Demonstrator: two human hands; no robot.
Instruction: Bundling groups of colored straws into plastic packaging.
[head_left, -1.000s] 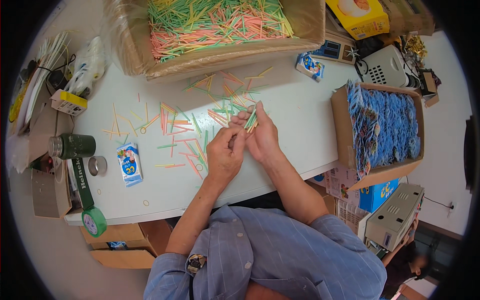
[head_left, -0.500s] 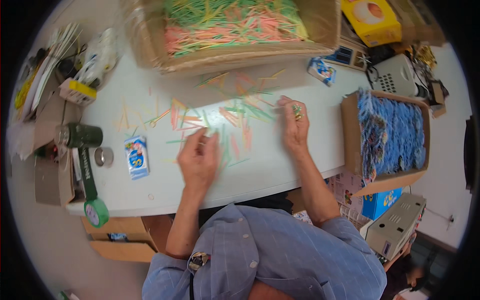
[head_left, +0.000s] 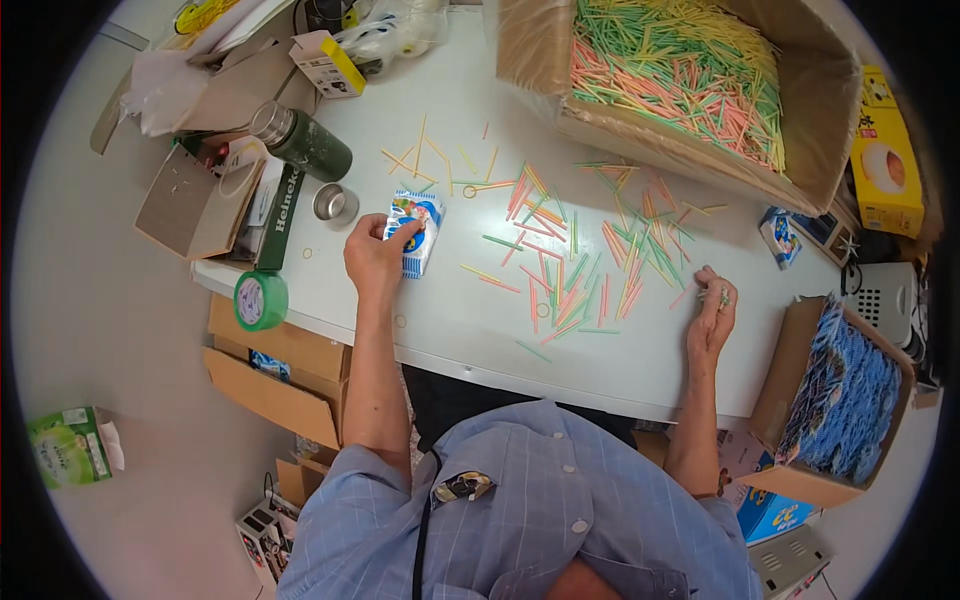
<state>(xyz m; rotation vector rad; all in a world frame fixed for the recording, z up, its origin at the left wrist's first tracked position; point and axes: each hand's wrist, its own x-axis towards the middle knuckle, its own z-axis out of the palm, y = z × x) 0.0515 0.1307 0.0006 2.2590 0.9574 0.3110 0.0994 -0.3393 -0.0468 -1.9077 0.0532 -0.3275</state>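
My left hand (head_left: 376,258) is on a small blue-and-white packet (head_left: 419,242) lying on the table, its thumb and fingers closed at the packet's left side. My right hand (head_left: 710,322) rests near the table's right side, with fingers curled around a small bundle of thin coloured sticks (head_left: 723,297); only their ends show. Between the hands, loose pink, green and yellow sticks (head_left: 570,300) lie scattered in a loose pile on the white table (head_left: 470,330).
A large carton (head_left: 680,145) full of sticks stands at the back. To the right is a box of blue packets (head_left: 845,400), with a single packet (head_left: 780,238) behind it. A dark green flask (head_left: 318,148), metal cup (head_left: 335,203) and green tape roll (head_left: 261,300) are at left.
My left hand has left the loose sticks and gone left onto the packet. My right hand still holds its bundle, now lower and nearer the table's right side. The view has shifted left.
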